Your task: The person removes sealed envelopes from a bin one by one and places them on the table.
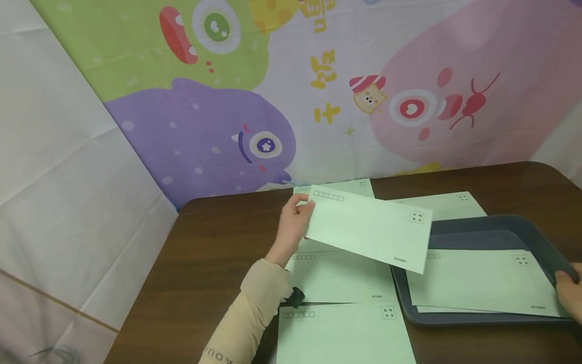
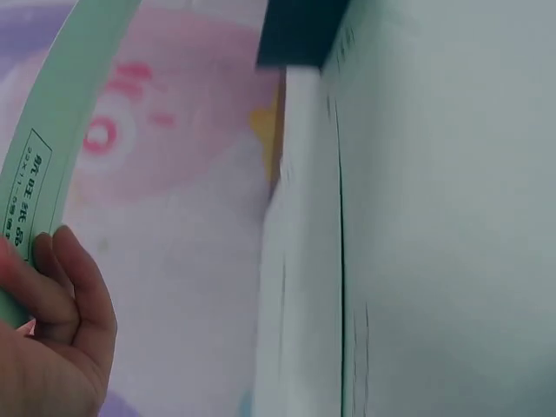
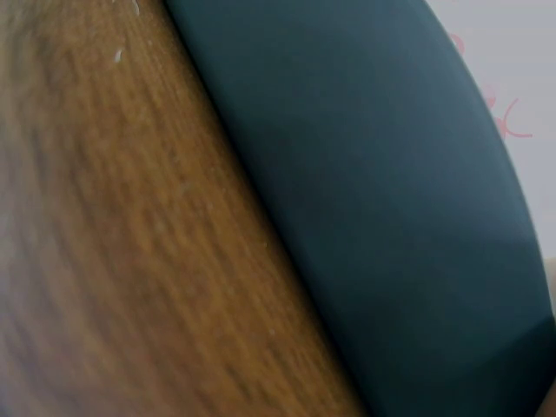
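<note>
My left hand [image 1: 293, 222] pinches the left end of a pale green envelope [image 1: 368, 227], held tilted above the table. In the left wrist view the fingers [image 2: 82, 287] are curled at the end of that envelope [image 2: 61, 122], where printing shows. At the right edge, my right hand [image 1: 569, 294] grips the rim of a dark grey tray [image 1: 504, 223], partly out of frame. Inside the tray lie overlapping envelopes [image 1: 482, 280]. The right wrist view shows mostly the tray's dark outer wall [image 3: 365, 174].
Several more envelopes lie in a column on the brown wooden table [image 1: 204, 273], including a near one [image 1: 341, 336] and a middle one [image 1: 336, 278]. Another envelope [image 1: 454, 205] lies behind the tray. A cartoon-printed cloth [image 1: 336, 146] hangs at the table's far edge.
</note>
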Available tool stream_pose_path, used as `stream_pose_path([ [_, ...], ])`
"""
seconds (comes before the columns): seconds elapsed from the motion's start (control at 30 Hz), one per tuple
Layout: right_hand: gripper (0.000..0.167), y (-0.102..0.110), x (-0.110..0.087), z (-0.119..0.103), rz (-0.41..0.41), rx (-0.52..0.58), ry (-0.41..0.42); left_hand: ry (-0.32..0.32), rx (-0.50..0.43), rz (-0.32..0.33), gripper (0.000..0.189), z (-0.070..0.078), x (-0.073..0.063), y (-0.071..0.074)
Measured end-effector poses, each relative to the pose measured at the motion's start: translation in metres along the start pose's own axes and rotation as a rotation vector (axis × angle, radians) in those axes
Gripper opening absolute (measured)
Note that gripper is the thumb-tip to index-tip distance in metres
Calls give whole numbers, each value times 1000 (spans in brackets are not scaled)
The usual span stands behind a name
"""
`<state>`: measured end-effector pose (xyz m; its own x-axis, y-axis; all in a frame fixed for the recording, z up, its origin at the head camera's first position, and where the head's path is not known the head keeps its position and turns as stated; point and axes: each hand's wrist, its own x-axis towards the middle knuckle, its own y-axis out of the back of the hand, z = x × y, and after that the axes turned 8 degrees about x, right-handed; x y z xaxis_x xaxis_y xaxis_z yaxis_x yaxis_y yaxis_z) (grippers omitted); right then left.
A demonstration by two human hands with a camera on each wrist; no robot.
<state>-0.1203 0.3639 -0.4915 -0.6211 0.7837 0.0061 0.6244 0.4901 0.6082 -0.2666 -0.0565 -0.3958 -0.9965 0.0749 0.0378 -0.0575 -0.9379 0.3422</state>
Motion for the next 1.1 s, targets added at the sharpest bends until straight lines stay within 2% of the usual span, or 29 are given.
stream_pose_path([
  [0.17,33,-1,2,0,14,-4,18,49,-39,145,16,-18,13,31],
  [0.3,35,-1,3,-1,23,-39,-8,114,-48,221,17,-33,22,55],
  [0.43,37,-2,3,-2,36,-83,-63,171,-5,298,20,-46,29,77],
  [0.57,36,-1,1,-2,20,-52,-7,223,59,371,24,-58,36,98],
  [0.67,37,0,-1,-3,-31,-60,12,247,120,411,28,-65,41,116],
  [0.8,39,1,-1,-5,-89,-100,-4,262,213,457,31,-74,44,136],
  [0.9,39,1,-1,-4,-99,-105,-9,277,237,481,33,-82,43,147],
  [0.97,39,0,0,-3,-80,-97,-20,293,229,489,34,-86,43,152],
  [1.1,36,-3,1,-2,30,-78,-55,337,175,500,44,-91,43,159],
])
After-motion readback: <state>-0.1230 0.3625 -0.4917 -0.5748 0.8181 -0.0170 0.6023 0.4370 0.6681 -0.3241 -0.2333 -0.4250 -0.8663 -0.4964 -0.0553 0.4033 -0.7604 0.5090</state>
